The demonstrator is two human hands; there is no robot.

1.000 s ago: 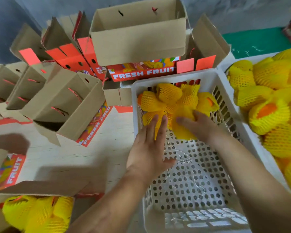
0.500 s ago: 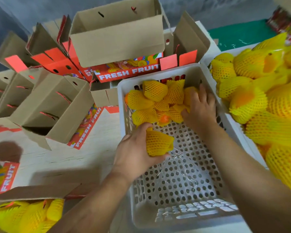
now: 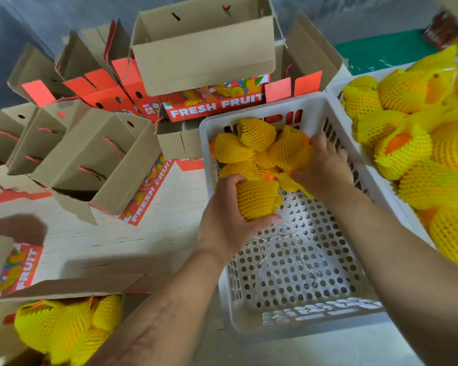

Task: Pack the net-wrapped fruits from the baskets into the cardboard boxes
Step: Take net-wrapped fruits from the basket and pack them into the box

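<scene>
The pale wooden tabletop [image 3: 132,241] carries empty brown cardboard boxes [image 3: 95,159] at its far edge. One box [image 3: 8,326] at the near-left corner is part-filled. The left hand [image 3: 228,220] grips a yellow net-wrapped fruit [image 3: 257,199]. The right hand [image 3: 325,167] grasps the few fruits [image 3: 251,143] at the white perforated plastic basket's [image 3: 296,320] far end. A second basket [image 3: 336,87] at the right remains full.

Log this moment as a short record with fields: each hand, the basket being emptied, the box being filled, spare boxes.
left hand: left hand grips one net-wrapped fruit over the white basket
right hand: right hand reaches into the fruit pile at the basket's far end, fingers on a wrapped fruit
white basket: mostly bare perforated floor, few fruits left
second basket: second basket on the right, heaped with wrapped fruits
open box: open box at lower left, several fruits inside
spare boxes: spare boxes stacked behind, marked FRESH FRUIT
</scene>
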